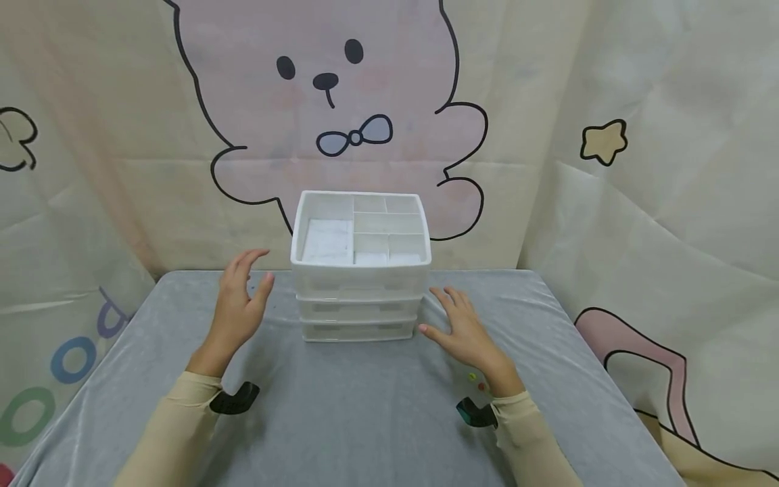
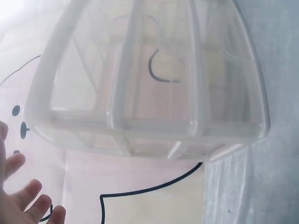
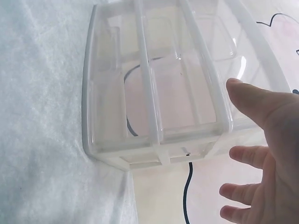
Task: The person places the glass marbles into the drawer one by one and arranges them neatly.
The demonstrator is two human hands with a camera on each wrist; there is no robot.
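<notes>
A white plastic drawer organizer (image 1: 359, 287) with three see-through drawers and a divided top tray (image 1: 383, 223) stands upright near the table's back edge. To its left, my left hand (image 1: 239, 304) is raised with fingers spread and holds nothing. My right hand (image 1: 465, 331) hovers by the organizer's lower right side, fingers apart and nothing in it. In the left wrist view the organizer (image 2: 154, 88) fills the upper middle, with the left fingers well away from it. In the right wrist view the right hand (image 3: 275, 144) is close to the clear drawers; contact cannot be told.
A grey-blue cloth (image 1: 353, 419) covers the table. Small yellow-green and red dots (image 1: 482, 387) show near my right wrist. Behind the table hangs a curtain (image 1: 535, 81) with a printed bear, and curtains also stand at both sides.
</notes>
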